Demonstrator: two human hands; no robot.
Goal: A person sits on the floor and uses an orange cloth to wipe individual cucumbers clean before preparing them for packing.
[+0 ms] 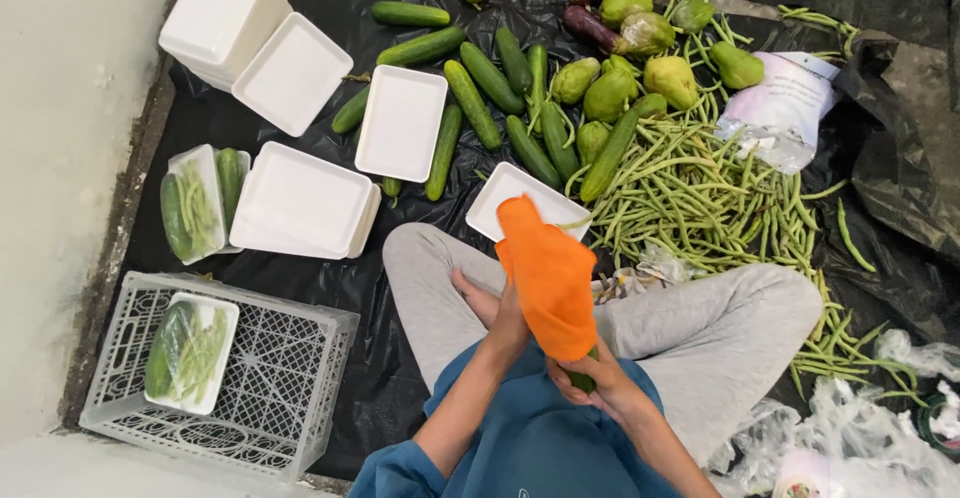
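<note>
Low in the middle of the frame, a person is sitting cross-legged on black plastic sheeting (400,378), and both hands are working at an orange cloth (548,276) that is draped over a green vegetable (584,378), of which only the dark lower end is showing. The left hand (508,326) is grasping the cloth from the left side, its fingers wrapped into the fabric. The right hand (600,383) is clenching the vegetable's lower end, just under the cloth's hem. Just above the cloth, an empty white foam tray (520,190) is lying on the sheeting, touching the edge of a heap of green beans (700,198) spreading across the right centre. Cucumbers (480,98) are lying in the upper middle, with pale green chayotes (610,93) beside them. At lower left, a white plastic crate (290,398) is holding one wrapped tray of vegetables (190,353).
</note>
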